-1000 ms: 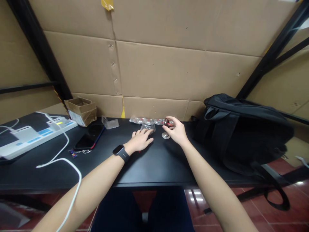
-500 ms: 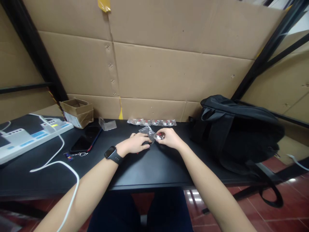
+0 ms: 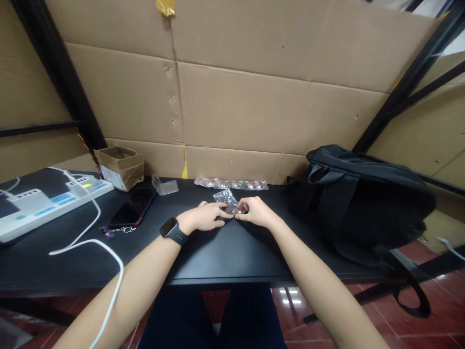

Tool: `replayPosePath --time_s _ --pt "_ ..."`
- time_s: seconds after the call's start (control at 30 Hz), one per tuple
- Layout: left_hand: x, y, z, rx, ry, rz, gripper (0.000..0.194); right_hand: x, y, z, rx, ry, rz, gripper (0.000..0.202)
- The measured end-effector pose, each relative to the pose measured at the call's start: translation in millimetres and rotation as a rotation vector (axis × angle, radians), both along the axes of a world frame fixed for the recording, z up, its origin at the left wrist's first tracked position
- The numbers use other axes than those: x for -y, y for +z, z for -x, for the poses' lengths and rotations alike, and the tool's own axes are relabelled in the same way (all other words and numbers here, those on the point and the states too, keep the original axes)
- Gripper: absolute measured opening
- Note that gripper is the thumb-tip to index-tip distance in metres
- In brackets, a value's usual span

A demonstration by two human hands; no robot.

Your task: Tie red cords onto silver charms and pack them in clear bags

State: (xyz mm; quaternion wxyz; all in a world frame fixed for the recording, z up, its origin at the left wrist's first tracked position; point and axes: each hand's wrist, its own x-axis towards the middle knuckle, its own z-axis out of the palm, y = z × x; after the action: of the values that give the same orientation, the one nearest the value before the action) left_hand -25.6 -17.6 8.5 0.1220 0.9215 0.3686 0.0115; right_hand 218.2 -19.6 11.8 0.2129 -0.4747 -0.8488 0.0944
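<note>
My right hand [image 3: 257, 213] pinches a small shiny item with red parts [image 3: 240, 210], close to the black tabletop. Beside it, my left hand [image 3: 207, 216] rests low with its fingers apart, the index finger stretched towards the item and over the edge of a clear plastic bag [image 3: 225, 196]. The bag lies just beyond both hands. Several small items in clear wrappers, with red bits showing, form a row [image 3: 231, 183] along the back of the table. What lies under my left palm is hidden.
On the left are a white power strip [image 3: 54, 206] with a white cable [image 3: 85, 242], a dark phone [image 3: 133, 207] with a charm, an open cardboard box [image 3: 121, 167] and a clear plastic piece [image 3: 165, 186]. A black backpack [image 3: 363, 208] fills the right side.
My right hand has lowered the shiny item to the tabletop and turned slightly. My left index finger has stretched out towards it. The whole view has shifted a little.
</note>
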Motion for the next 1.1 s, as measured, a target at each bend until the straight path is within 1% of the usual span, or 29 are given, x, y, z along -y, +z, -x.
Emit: replayPosePath --time_s 0.17,0.33,0.5,0.63,0.77,0.9,0.97,1.03,1.1 --pt "-1.6 -1.8 2.0 0.028 -0.008 0.009 0.045 -1.3 -4.1 4.4 -0.020 -0.001 -0.013 0.027" --pt "-1.2 -2.2 2.2 0.035 -0.005 0.016 0.045 0.6 -2.9 1.7 -0.043 0.071 -0.013 0.018" --pt "0.1 -1.7 2.8 0.042 -0.023 0.017 0.048 -1.0 -2.7 -1.8 -0.043 0.119 0.000 0.020" --pt "0.3 -2.1 2.6 0.055 -0.045 0.016 0.051 -7.0 -9.2 4.6 -0.098 0.080 -0.032 0.017" --pt "1.7 -0.2 2.1 0.053 -0.056 0.033 0.051 -10.3 -13.3 6.9 -0.107 0.041 -0.076 0.018" --pt "4.5 4.9 2.5 0.057 -0.068 0.042 0.051 -9.3 -10.0 -0.4 -0.116 0.123 -0.048 0.007" --pt "4.6 5.9 3.2 0.063 -0.075 0.043 0.051 -9.1 -7.7 -3.3 -0.119 0.140 -0.036 0.010" --pt "3.5 5.1 4.2 0.074 -0.079 0.049 0.051 -9.1 -6.6 -3.7 -0.104 0.099 -0.050 0.014" --pt "2.0 3.6 5.1 0.082 -0.084 0.057 0.051 -8.8 -6.9 -1.5 -0.060 0.020 -0.100 0.022"
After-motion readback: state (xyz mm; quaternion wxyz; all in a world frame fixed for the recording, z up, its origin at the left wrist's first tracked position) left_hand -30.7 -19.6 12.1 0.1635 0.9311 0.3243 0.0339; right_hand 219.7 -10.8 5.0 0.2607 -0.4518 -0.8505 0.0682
